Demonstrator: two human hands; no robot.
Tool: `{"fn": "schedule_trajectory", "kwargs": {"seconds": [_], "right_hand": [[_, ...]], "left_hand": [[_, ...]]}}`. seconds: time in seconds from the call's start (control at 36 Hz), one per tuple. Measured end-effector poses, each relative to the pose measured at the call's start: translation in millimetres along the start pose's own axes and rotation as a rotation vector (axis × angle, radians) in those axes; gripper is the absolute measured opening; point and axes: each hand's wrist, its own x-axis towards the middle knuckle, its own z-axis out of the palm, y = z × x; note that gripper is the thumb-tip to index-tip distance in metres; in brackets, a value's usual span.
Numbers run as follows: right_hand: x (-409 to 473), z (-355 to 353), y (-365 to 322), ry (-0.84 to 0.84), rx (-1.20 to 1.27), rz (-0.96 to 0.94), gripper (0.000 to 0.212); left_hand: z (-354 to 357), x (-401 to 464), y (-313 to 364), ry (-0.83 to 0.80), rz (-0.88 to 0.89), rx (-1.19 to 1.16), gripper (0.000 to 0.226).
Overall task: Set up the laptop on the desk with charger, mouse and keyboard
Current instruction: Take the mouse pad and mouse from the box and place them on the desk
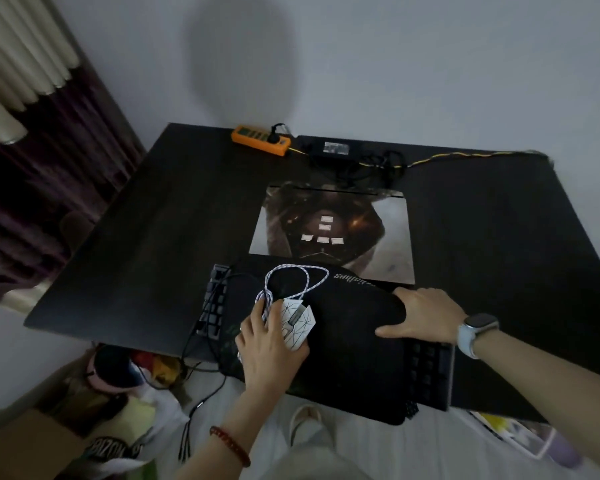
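A closed laptop (336, 230) with a picture skin lies flat in the middle of the black desk (136, 237). In front of it a black mouse pad (354, 348) lies over a black keyboard (215, 303), whose ends stick out left and right. A white patterned mouse (297, 323) sits on the pad with its white braided cable (291, 282) looped behind it. My left hand (271, 348) grips the mouse. My right hand (426, 315) holds the pad's right part, thumb on top. The black charger brick (336, 148) and its tangled cord lie at the desk's back edge.
An orange power strip (260, 140) with one plug in it sits at the back left, its yellow cord running right along the wall. Bags and clutter (125, 382) stand on the floor under the desk's left front. A curtain (42, 150) hangs at left.
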Motion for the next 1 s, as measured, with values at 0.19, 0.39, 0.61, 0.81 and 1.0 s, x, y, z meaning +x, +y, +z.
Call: {"fn": "schedule_trajectory", "kwargs": {"seconds": [0.19, 0.39, 0.61, 0.81, 1.0], "right_hand": [[35.7, 4.5, 24.3, -0.166, 0.141, -0.010, 0.073], [55.3, 18.3, 35.6, -0.401, 0.261, 0.072, 0.076], [66.4, 23.8, 36.4, -0.392, 0.177, 0.017, 0.069], [53.8, 35.9, 33.7, -0.168, 0.125, 0.051, 0.065], [35.0, 42.2, 19.7, 0.107, 0.439, 0.137, 0.056]], "left_hand": [[23.4, 27.2, -3.0, -0.073, 0.007, 0.053, 0.083], [35.8, 32.2, -3.3, -0.141, -0.004, 0.119, 0.082], [47.1, 37.9, 2.1, -0.140, -0.080, 0.161, 0.082], [52.2, 38.5, 4.3, -0.122, -0.125, 0.172, 0.084], [51.1, 37.6, 12.5, -0.108, -0.119, 0.137, 0.082]]}}
